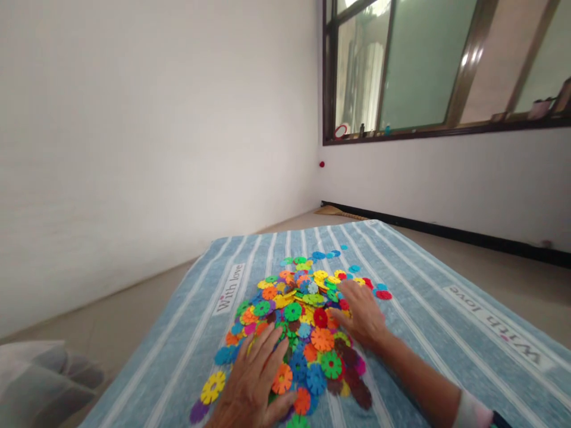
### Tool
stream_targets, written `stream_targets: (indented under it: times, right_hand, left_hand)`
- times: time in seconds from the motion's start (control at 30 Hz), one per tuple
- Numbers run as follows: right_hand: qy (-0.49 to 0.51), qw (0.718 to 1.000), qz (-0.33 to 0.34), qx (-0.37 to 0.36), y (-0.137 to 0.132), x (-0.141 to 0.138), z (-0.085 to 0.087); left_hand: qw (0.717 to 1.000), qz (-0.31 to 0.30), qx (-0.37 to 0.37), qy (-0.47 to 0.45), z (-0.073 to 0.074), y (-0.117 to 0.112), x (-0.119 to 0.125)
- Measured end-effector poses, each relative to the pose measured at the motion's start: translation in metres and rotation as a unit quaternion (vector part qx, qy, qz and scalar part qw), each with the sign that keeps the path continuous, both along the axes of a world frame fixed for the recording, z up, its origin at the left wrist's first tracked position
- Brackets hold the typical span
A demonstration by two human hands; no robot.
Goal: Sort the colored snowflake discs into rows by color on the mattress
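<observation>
A heap of colourful notched plastic discs (pixel 293 311), like snowflake building pieces, lies on a blue-and-white striped cloth (pixel 178 339). My left hand (pixel 254 377) rests palm down on the near left side of the heap, fingers spread. Close to its thumb are an orange disc (pixel 282 378) and another orange disc (pixel 303 401); a yellow disc (pixel 213 387) lies to its left. At the heap's right side, my right hand (pixel 363 315) touches the discs with its fingers stretched out, beside a red disc (pixel 320 318). What lies under both palms is hidden.
Several blue discs (pixel 318 255) are scattered beyond the heap, and a red disc (pixel 383 295) lies right of my right hand. A broom (pixel 332 210) is on the floor past the cloth's far edge. A whitish translucent bag-like object (pixel 40 380) is at lower left.
</observation>
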State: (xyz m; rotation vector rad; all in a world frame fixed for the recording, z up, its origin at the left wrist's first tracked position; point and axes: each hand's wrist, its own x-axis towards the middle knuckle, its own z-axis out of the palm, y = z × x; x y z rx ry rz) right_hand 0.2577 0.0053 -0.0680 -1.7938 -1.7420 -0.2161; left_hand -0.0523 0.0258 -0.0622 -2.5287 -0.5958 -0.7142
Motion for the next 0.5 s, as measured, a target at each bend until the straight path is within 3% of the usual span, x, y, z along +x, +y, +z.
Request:
stream_targets:
  times: [0.07, 0.13, 0.27, 0.33, 0.4, 0.5]
  right_hand:
    - [0.029, 0.994, -0.106, -0.001, 0.018, 0.030, 0.001]
    - [0.047, 0.987, -0.151, -0.012, 0.027, 0.039, -0.004]
    - [0.034, 0.995, -0.092, -0.026, 0.027, -0.003, -0.018]
    - [0.023, 0.998, -0.039, -0.033, 0.029, -0.017, -0.015]
    - [0.018, 0.999, -0.022, -0.043, 0.041, -0.010, -0.003]
    - [0.033, 0.993, -0.099, -0.058, 0.069, 0.022, 0.017]
  left_hand:
    - [0.999, 0.007, -0.007, -0.031, 0.005, 0.011, 0.005]
    - [0.996, 0.052, -0.027, -0.074, 0.010, 0.027, 0.007]
    - [0.960, 0.196, -0.122, -0.161, 0.022, 0.074, 0.000]
    - [0.933, 0.246, -0.188, -0.183, 0.025, 0.095, -0.010]
    - [0.905, 0.286, -0.243, -0.202, 0.024, 0.107, -0.021]
    - [0.870, 0.311, -0.315, -0.219, 0.022, 0.110, -0.031]
